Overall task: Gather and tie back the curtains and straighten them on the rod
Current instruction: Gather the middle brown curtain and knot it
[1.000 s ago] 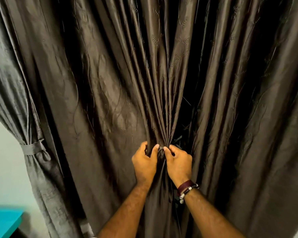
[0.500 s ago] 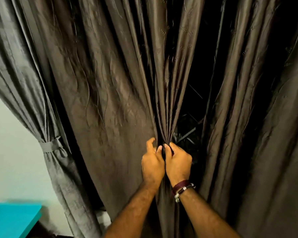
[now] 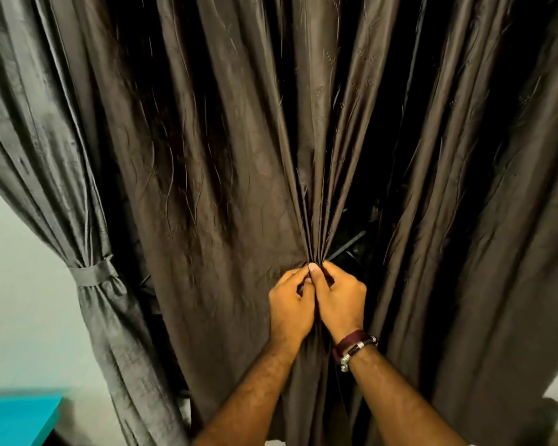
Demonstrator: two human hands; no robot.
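Head view, left to right. Far left: pale wall [image 3: 16, 284], corner of a teal table [image 3: 13, 416] at the bottom edge. Beside it a grey curtain [image 3: 45, 149] already cinched by its tie-back band [image 3: 92, 274], hanging narrow below the band.

Centre: broad dark brown curtain [image 3: 207, 188], folds running top to bottom, all converging on one bunch [image 3: 314, 226] directly above the knuckles. Rod out of sight, above the top edge.

Left hand [image 3: 290, 304]: fingers curled in, pinching the bunch from its left side. Right hand [image 3: 340, 300]: thumb and fingers clamped on the same bunch from the right, thumbnail up; bracelet [image 3: 355, 344] on the wrist. Hands touch each other; neither is nearer the cloth, both on it.

Right of the hands: dark gap [image 3: 351, 249] where the curtains part, something angular behind it, too dim to identify. Further right, more brown curtain [image 3: 480, 220], loose and ungathered, no tie visible.

Judgement: the loose cloth lies to the right of the grip, long axis vertical, so the right hand looks better placed to reach across for more folds while the left keeps the bunch.
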